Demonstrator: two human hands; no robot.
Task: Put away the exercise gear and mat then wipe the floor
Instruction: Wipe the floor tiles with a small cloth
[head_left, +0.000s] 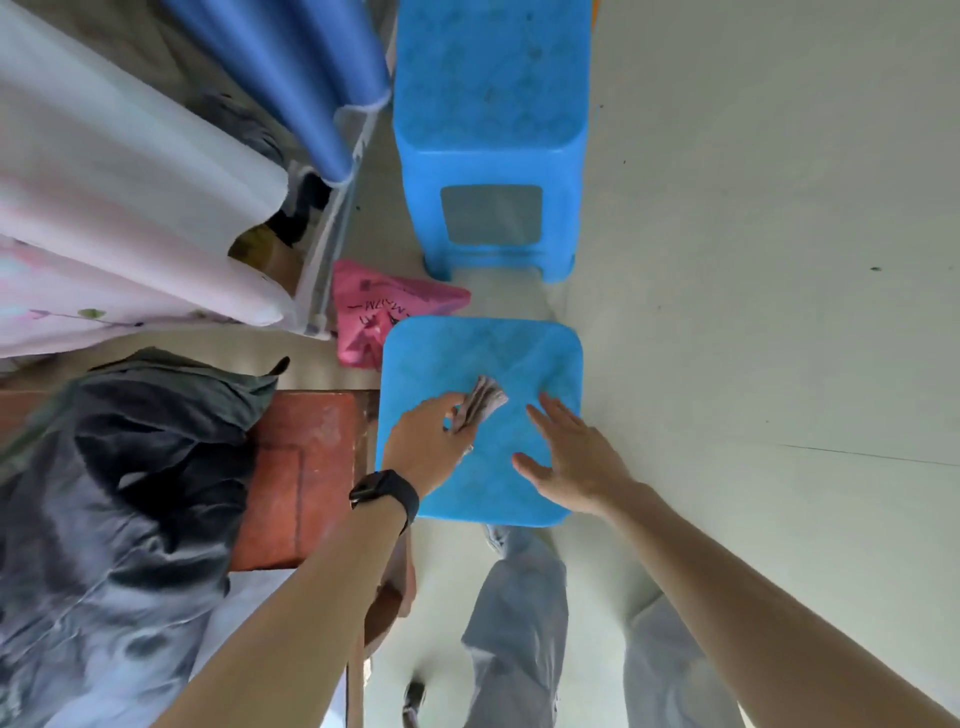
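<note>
A small folded greyish wad, too blurred to tell cloth from paper, lies on the top of the near blue stool, its lower end hidden in the left hand, whose curled fingers pinch it. The right hand is spread flat with straight fingers beside it over the same stool top, and I cannot tell whether it touches. Outward lie a pink bag partly covered by the stool, a second blue stool cut off at the top edge, and a dark garment at left.
</note>
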